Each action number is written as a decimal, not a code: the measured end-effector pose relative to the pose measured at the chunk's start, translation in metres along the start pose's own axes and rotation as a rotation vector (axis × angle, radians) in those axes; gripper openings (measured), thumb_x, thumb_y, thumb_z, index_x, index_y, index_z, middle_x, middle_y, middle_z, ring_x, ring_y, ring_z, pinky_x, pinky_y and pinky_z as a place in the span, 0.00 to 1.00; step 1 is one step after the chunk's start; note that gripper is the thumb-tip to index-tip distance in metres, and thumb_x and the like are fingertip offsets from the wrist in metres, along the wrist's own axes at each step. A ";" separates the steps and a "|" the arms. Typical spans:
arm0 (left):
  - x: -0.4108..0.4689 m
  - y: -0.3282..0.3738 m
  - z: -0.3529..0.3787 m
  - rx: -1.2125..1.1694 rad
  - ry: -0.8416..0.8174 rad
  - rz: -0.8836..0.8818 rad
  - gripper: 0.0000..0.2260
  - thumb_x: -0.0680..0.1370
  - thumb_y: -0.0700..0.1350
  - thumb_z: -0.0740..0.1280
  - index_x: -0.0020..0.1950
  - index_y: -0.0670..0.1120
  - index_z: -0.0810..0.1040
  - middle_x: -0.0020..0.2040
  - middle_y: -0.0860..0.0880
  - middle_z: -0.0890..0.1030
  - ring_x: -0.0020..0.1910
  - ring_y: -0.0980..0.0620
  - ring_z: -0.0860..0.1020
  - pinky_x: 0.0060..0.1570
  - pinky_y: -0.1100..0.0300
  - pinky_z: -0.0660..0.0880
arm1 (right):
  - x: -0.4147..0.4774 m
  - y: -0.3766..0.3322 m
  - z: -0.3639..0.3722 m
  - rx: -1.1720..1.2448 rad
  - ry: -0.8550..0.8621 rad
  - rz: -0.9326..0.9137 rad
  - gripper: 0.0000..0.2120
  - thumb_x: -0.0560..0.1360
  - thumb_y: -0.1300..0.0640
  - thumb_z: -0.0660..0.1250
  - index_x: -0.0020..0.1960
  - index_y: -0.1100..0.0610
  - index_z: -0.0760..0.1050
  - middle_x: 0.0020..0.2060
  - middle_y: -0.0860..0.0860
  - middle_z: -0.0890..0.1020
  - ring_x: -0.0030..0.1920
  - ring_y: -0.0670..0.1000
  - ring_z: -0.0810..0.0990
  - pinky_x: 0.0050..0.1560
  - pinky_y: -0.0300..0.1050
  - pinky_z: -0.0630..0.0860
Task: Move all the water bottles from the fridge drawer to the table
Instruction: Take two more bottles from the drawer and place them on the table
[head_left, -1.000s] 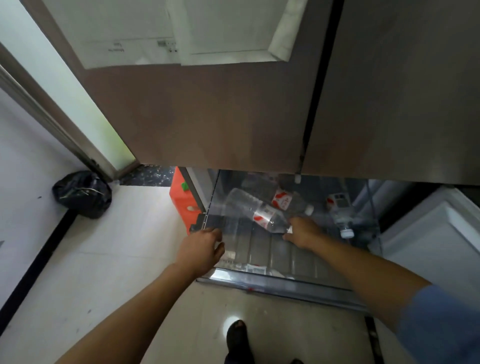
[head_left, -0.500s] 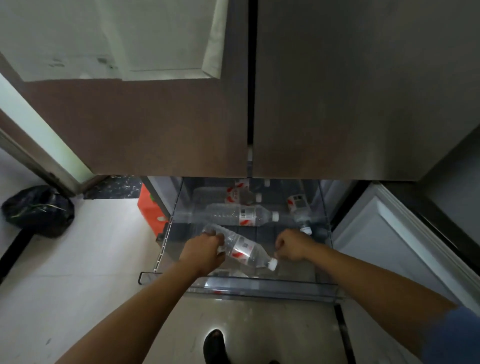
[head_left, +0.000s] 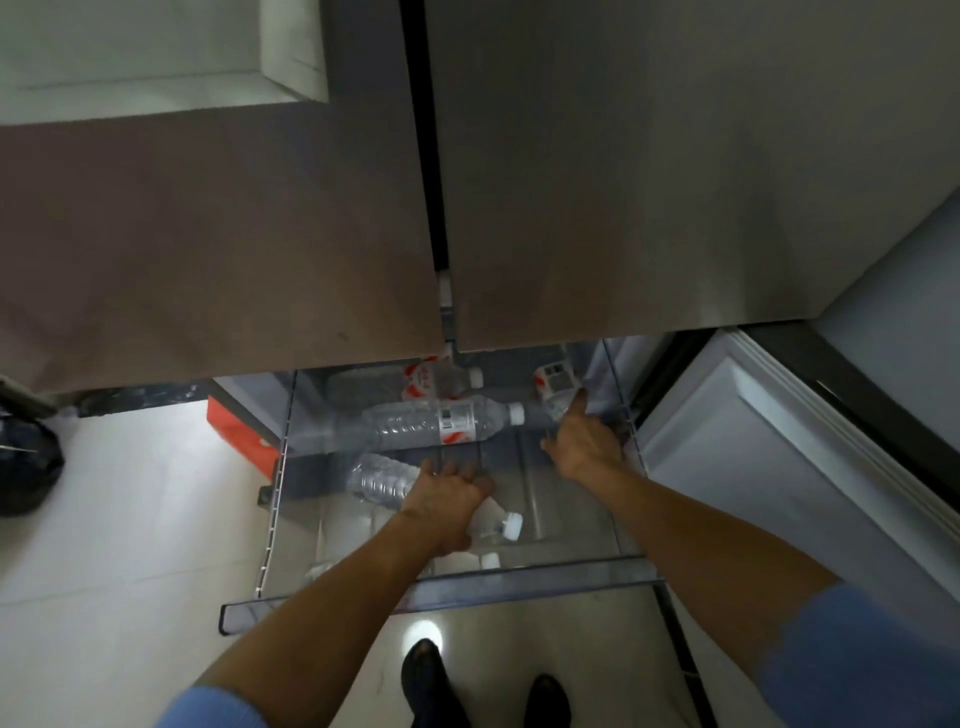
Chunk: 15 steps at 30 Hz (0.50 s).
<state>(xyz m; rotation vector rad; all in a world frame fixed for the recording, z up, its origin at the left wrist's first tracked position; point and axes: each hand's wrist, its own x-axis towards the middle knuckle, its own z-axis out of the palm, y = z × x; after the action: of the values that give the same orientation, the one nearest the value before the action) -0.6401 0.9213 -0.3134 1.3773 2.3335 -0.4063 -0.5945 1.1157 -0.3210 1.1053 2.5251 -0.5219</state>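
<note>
My shoes (head_left: 431, 675) stand on the pale floor (head_left: 130, 545) just in front of the pulled-out fridge drawer (head_left: 441, 584), and both my forearms reach over its clear front rim. Nearest to me, my left hand (head_left: 449, 501) lies palm-down over the front bottle (head_left: 384, 480), fingers curled around its middle so that its ribbed body shows to the left of my knuckles and its white cap (head_left: 511, 524) pokes out to the right; I take this as a closed hold, though the underside of the grip is hidden. To lift it well I should keep the wrap around the waist of the bottle, raise it straight up until it clears the rim, and not let the cap end dip (thin plastic like this probably dents if I squeeze hard). Farther in, my right hand (head_left: 584, 441) is spread open, fingers stretched forward and thumb out to the left, holding nothing, its fingertips just at the neck of the bottle in the back right corner (head_left: 558, 382). That one stands tilted against the drawer wall, so I would close around its shoulder rather than its label. Between my hands and a little beyond lies a long bottle (head_left: 431, 423) on its side, cap pointing right, and behind it another bottle (head_left: 439, 379) is half hidden under the closed fridge doors (head_left: 623, 182). No table is in view, so all four bottles I can see are in the drawer.
</note>
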 end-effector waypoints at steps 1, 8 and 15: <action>-0.003 -0.003 0.000 -0.005 0.015 0.000 0.33 0.70 0.53 0.72 0.71 0.51 0.61 0.71 0.45 0.65 0.69 0.43 0.64 0.66 0.44 0.58 | -0.001 0.000 0.001 0.010 0.009 0.009 0.44 0.77 0.47 0.65 0.77 0.60 0.37 0.66 0.65 0.72 0.61 0.63 0.76 0.57 0.54 0.74; -0.030 -0.053 -0.020 -0.175 0.195 -0.042 0.31 0.68 0.61 0.68 0.68 0.55 0.65 0.64 0.47 0.72 0.63 0.46 0.70 0.64 0.50 0.65 | 0.008 0.008 0.016 0.114 -0.042 0.096 0.36 0.76 0.50 0.67 0.75 0.63 0.53 0.63 0.61 0.76 0.61 0.61 0.76 0.56 0.51 0.74; -0.057 -0.072 -0.050 -0.414 0.451 0.028 0.21 0.64 0.53 0.73 0.53 0.50 0.73 0.48 0.50 0.76 0.48 0.49 0.74 0.39 0.58 0.68 | -0.032 0.025 0.004 0.248 0.016 0.036 0.25 0.70 0.42 0.65 0.61 0.57 0.74 0.52 0.56 0.82 0.48 0.51 0.82 0.50 0.51 0.77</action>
<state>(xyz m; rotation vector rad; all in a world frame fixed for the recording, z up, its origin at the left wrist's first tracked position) -0.6879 0.8655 -0.2389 1.3920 2.5394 0.4225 -0.5552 1.1096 -0.3153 1.2417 2.4983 -0.8369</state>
